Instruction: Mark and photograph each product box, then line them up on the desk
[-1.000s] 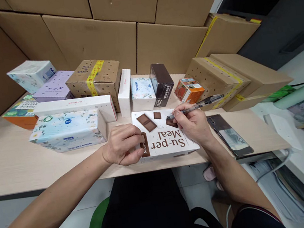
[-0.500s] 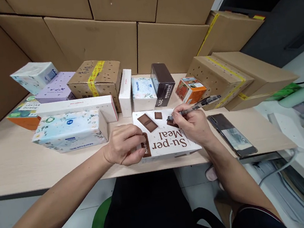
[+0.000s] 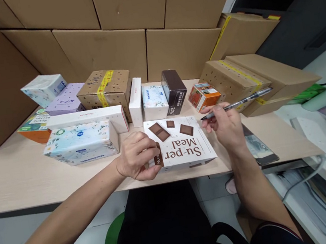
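Observation:
A white "Su-per Meal" box with brown chocolate squares printed on it lies flat near the table's front edge. My left hand is curled over its left end and grips it. To the right of the box, my right hand pinches a pen. The pen's tip points left and hovers just off the box's upper right corner. A dark phone lies on the table partly under my right wrist.
Behind the box stand a small orange carton, a dark brown box, a white upright box, tissue packs and a taped cardboard parcel. Two taped parcels lie at right. Large cartons wall the back.
My right hand has lifted the pen off the box's top and drawn it away to the right. My left hand stays on the box. The view shifted slightly.

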Available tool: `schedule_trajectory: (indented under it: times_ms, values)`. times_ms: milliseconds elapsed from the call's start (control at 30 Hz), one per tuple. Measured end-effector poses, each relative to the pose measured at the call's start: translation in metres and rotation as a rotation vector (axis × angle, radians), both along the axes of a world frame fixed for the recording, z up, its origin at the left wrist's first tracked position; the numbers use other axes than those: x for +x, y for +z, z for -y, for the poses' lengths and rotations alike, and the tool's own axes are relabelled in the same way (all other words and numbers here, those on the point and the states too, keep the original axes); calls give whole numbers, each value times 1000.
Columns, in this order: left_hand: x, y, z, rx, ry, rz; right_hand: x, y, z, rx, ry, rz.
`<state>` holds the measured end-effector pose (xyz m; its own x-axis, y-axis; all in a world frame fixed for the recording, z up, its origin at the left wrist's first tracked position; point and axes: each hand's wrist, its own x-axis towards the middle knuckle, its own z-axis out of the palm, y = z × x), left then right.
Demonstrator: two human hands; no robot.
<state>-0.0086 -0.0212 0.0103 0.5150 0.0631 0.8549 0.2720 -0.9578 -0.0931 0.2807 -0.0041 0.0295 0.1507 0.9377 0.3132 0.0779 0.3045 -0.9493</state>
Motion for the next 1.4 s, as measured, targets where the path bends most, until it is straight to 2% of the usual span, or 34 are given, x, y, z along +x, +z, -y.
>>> schedule_trajectory:
  times_ms: [67, 167, 267, 400, 533, 633, 700, 767, 833, 1033, 1133, 1200, 1267, 1333, 1400]
  values:
    - [1, -1, 0, 2, -14, -10, 22, 1, 2, -88, 22, 167]
    - [4, -2, 0, -25, -66, -18, 52, -1, 7, -263, 133, 623]
    - [7, -3, -1, -42, -77, -30, 62, -9, 7, -318, 144, 986]
    - [7, -2, -1, -25, -45, -81, 54, -22, 2, -336, -17, 1209]
    - [6, -3, 0, -33, -32, -86, 52, -24, 12, -364, -221, 1263]
    - [7, -5, -1, -49, -21, -64, 68, -20, 31, -372, -430, 1326]
    - [8, -7, -2, -58, -7, -50, 85, -20, 43, -461, -509, 1366]
    - [9, -9, -2, -66, 13, -43, 102, -24, 50, -617, -472, 1351]
    - [10, -11, -2, -72, 32, -44, 116, -30, 52, -694, -410, 1319]
    - [9, -11, -1, -67, 41, -34, 121, -38, 44, -602, -437, 1335]
    - [9, -9, 0, -57, 29, -34, 120, -34, 46, -589, -468, 1205]
    - [9, -9, 0, -58, 30, -37, 122, -29, 54, -574, -508, 1007]
    - [9, -8, 0, -59, 36, -39, 122, -22, 67, -520, -513, 684]
    - [9, -8, 0, -59, 47, -43, 117, -13, 83, -443, -447, 323]
    - [9, -8, 0, -55, 57, -49, 104, -3, 100, -392, -331, 47]
